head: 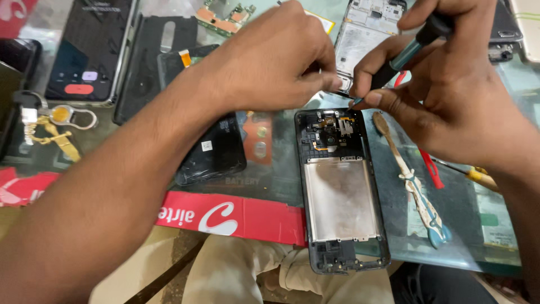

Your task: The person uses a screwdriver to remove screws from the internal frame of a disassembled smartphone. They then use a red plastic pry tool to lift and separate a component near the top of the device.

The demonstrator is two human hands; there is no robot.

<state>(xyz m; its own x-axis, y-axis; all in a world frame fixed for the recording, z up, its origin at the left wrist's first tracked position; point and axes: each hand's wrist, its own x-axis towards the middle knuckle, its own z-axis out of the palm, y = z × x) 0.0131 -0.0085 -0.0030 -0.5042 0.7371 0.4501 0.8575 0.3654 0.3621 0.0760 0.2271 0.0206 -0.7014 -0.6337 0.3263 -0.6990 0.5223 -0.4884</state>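
Fingers of the right hand (444, 95) pinch a slim teal screwdriver (406, 53); left hand (275, 62) nips something tiny above the opened phone (340, 191).

Both forearms are bare, with no sleeves, rings or watch showing; light beige trousers (236, 276) cover the lap below.

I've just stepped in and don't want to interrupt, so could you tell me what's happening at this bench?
A person is working over an opened phone frame lying on a glass-topped table, its back off and a metal plate showing. The right hand holds a small screwdriver tip-down just above the frame's top edge, while the left hand pinches something small beside the tip. A worn toothbrush, a black back cover and other phones lie around.
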